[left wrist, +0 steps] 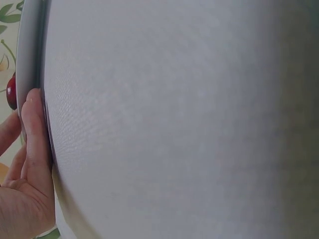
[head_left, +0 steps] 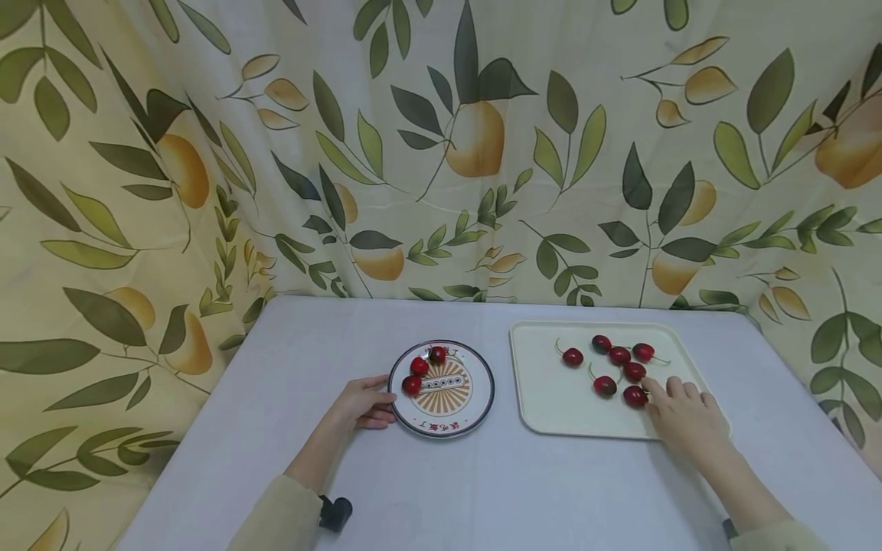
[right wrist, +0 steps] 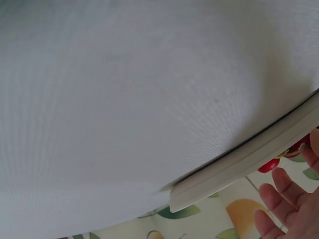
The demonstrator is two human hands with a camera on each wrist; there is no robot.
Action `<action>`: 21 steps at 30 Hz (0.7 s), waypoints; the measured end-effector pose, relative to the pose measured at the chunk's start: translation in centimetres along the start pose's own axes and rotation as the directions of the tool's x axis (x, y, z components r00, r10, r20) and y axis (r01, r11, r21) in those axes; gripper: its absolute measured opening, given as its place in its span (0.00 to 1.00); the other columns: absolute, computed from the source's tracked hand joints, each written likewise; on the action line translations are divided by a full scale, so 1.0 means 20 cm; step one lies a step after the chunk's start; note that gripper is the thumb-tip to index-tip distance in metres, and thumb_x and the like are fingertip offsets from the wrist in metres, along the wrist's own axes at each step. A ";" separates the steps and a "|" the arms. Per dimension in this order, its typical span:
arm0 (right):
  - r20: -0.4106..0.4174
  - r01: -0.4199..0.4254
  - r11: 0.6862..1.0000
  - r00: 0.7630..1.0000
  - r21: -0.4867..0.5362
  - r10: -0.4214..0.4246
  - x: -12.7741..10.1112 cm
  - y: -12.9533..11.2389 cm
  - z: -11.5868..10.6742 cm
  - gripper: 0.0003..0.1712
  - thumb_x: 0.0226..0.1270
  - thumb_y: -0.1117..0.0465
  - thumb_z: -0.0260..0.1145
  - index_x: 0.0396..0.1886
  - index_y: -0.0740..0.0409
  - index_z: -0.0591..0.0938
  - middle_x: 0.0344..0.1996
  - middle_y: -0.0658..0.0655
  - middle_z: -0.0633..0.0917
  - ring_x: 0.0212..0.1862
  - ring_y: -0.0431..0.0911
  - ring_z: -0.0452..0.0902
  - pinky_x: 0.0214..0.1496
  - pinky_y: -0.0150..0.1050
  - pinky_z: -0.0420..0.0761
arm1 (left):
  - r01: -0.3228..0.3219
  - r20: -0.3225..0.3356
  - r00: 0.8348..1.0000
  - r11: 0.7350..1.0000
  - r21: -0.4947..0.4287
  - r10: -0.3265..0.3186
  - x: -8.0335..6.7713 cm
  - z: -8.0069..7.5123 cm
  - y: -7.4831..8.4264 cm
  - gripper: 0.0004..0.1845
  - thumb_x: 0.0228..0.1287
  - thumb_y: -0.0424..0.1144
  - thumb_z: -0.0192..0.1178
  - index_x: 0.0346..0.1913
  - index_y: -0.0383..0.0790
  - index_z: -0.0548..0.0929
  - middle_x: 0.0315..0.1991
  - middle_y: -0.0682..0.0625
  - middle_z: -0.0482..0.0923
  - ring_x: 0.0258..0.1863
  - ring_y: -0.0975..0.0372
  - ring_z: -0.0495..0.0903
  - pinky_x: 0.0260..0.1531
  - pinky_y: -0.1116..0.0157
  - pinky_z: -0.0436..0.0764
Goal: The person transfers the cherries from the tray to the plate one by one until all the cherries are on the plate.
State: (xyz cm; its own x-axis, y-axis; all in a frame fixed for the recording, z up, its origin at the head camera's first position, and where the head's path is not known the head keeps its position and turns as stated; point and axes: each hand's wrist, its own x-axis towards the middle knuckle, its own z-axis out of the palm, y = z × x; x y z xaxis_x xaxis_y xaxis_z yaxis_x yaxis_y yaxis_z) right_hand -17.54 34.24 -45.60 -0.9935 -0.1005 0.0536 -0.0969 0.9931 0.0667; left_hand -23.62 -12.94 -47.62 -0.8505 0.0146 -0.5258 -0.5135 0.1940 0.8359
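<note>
A round patterned plate (head_left: pixel 482 405) lies on the table with three red cherries (head_left: pixel 419 366) on its left part. My left hand (head_left: pixel 384 399) holds the plate's left rim; the left wrist view shows the fingers (left wrist: pixel 35 134) pinching the rim (left wrist: pixel 30 50), with one cherry (left wrist: pixel 11 92) behind it. To the right a cream tray (head_left: pixel 551 409) carries several stemmed cherries (head_left: pixel 619 355). My right hand (head_left: pixel 671 389) rests on the tray's near right corner with its fingers straight, the index tip beside the nearest cherry (head_left: pixel 635 396). In the right wrist view, straight fingers (right wrist: pixel 279 199) hover over the tray edge (right wrist: pixel 249 159).
The table (head_left: pixel 441 490) has a pale grey cloth. A curtain (head_left: pixel 441 153) printed with leaves and fruit hangs close behind and at both sides. A small black object (head_left: pixel 335 513) sits at my left sleeve.
</note>
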 end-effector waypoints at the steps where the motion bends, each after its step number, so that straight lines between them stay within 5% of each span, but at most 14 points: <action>1: 0.003 0.003 1.000 1.000 -0.001 -0.003 0.00 0.00 0.00 0.24 0.59 0.61 0.62 0.53 0.63 0.69 0.33 0.65 0.69 0.36 0.58 0.65 0.37 0.55 0.68 | 0.001 0.001 1.000 1.000 -0.001 -0.001 0.00 0.00 0.00 0.30 0.57 0.31 0.60 0.64 0.39 0.67 0.21 0.46 0.81 0.17 0.60 0.81 0.22 0.63 0.83; 21: 0.022 -0.006 1.000 1.000 -0.019 0.007 0.01 0.05 0.04 0.17 0.61 0.61 0.62 0.46 0.63 0.69 0.29 0.64 0.68 0.33 0.58 0.65 0.33 0.56 0.68 | 0.010 0.005 1.000 1.000 -0.009 -0.010 0.00 -0.01 0.00 0.30 0.57 0.31 0.60 0.65 0.39 0.66 0.21 0.46 0.81 0.17 0.60 0.81 0.22 0.63 0.83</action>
State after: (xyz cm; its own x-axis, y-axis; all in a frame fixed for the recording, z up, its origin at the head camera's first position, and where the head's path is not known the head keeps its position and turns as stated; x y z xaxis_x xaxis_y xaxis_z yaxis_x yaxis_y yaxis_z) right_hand -17.88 35.36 -46.34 -0.9952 -0.0923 0.0318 -0.0893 0.9923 0.0853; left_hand -23.71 -13.05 -47.56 -0.8444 0.0179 -0.5354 -0.5234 0.1852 0.8317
